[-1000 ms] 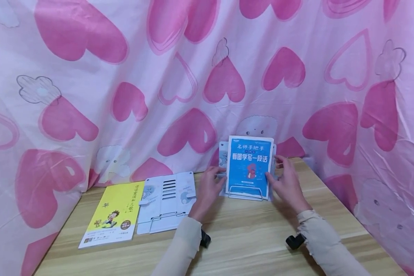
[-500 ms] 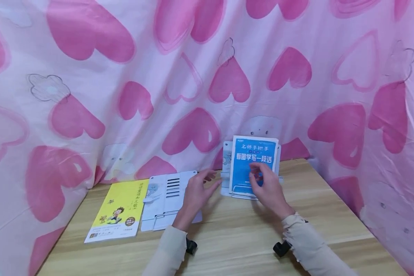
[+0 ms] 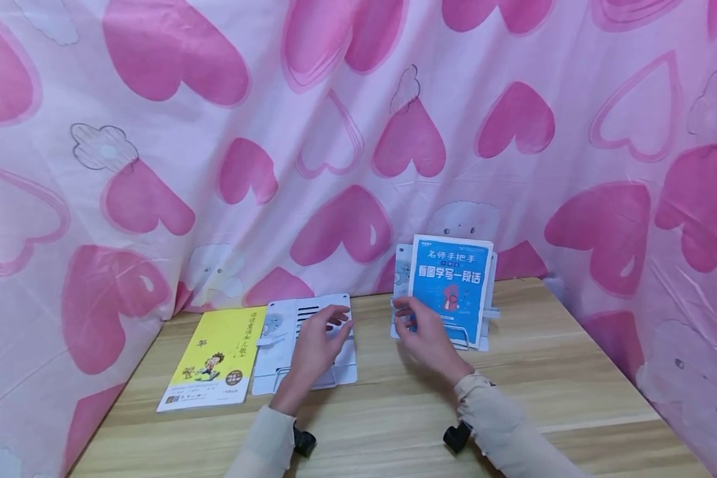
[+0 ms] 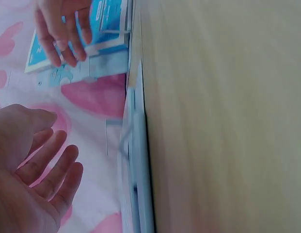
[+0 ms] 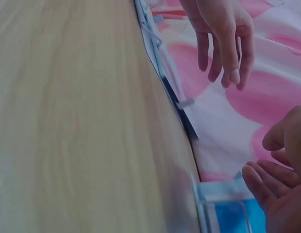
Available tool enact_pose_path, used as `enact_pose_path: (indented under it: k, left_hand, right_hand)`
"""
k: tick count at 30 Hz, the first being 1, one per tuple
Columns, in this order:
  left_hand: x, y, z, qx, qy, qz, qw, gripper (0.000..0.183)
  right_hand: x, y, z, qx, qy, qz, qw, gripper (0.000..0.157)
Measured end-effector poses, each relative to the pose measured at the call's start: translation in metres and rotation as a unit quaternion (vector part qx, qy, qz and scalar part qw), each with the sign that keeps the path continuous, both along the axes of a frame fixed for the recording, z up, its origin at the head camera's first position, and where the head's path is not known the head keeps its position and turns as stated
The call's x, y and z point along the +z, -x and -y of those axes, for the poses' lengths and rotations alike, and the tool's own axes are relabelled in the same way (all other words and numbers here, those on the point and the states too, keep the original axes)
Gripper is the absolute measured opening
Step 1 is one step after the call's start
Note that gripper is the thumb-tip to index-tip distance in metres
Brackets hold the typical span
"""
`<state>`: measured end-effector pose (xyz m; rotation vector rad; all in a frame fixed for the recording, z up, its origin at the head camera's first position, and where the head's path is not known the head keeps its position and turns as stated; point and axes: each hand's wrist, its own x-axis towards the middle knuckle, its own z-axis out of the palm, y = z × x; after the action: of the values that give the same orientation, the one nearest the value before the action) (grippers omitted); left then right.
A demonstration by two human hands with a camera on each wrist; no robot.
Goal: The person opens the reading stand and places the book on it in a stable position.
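My left hand [image 3: 315, 348] hovers over a flat white book stand [image 3: 275, 358] with slots and a wire holder, its fingers loosely bent around nothing. In the left wrist view that left hand [image 4: 36, 170] shows relaxed, parted fingers above the stand's edge. My right hand [image 3: 425, 335] hangs in front of the lower left of a blue book [image 3: 454, 265], fingers relaxed and holding nothing. The blue book leans upright on a second white stand [image 3: 401, 279], behind a wire holder at its foot. The right wrist view shows the right hand [image 5: 281, 182] near that stand.
A yellow book [image 3: 215, 358] lies flat on the wooden table [image 3: 382, 425], just left of the flat stand. Behind the table hangs a pink curtain [image 3: 346, 153] with hearts, which also runs along both sides.
Both hands have come away from the blue book and moved left, the left one over to the flat stand. The blue book stays on its stand; the head view has turned slightly left.
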<state>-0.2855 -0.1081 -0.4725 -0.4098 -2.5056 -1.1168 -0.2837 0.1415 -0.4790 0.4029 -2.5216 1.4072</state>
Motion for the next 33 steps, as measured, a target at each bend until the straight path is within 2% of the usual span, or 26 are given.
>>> enact_pose_path:
  k: [3, 7, 12, 15, 19, 25, 33]
  left_hand:
    - [0.0, -0.004, 0.016, 0.014, -0.007, 0.022, 0.9996, 0.026]
    - [-0.003, -0.006, 0.038, 0.033, -0.008, 0.026, 0.9991, 0.025]
    - [-0.005, -0.012, 0.065, 0.062, 0.012, 0.064, 0.9959, 0.027]
    - [-0.006, -0.016, 0.077, 0.068, 0.017, 0.087, 0.9937, 0.025]
    - [-0.009, -0.021, 0.088, 0.066, 0.024, 0.11, 0.9915, 0.022]
    - [-0.009, -0.031, 0.098, 0.067, 0.041, 0.135, 0.9877, 0.019]
    - [-0.008, -0.043, 0.108, 0.06, 0.056, 0.159, 0.9839, 0.015]
  right_hand:
    - [-0.004, 0.0, 0.011, 0.006, 0.014, 0.035, 0.999, 0.038]
    - [-0.009, 0.001, 0.025, 0.022, 0.021, 0.068, 0.997, 0.038]
    - [-0.019, 0.003, 0.036, 0.063, 0.013, 0.067, 0.996, 0.038]
    - [-0.023, 0.003, 0.042, 0.092, 0.0, 0.062, 0.994, 0.038]
    - [-0.023, 0.0, 0.052, 0.117, -0.013, 0.061, 0.991, 0.035]
    - [-0.023, -0.003, 0.071, 0.144, -0.042, 0.068, 0.986, 0.022]
    - [-0.024, -0.008, 0.089, 0.191, -0.078, 0.093, 0.974, 0.005]
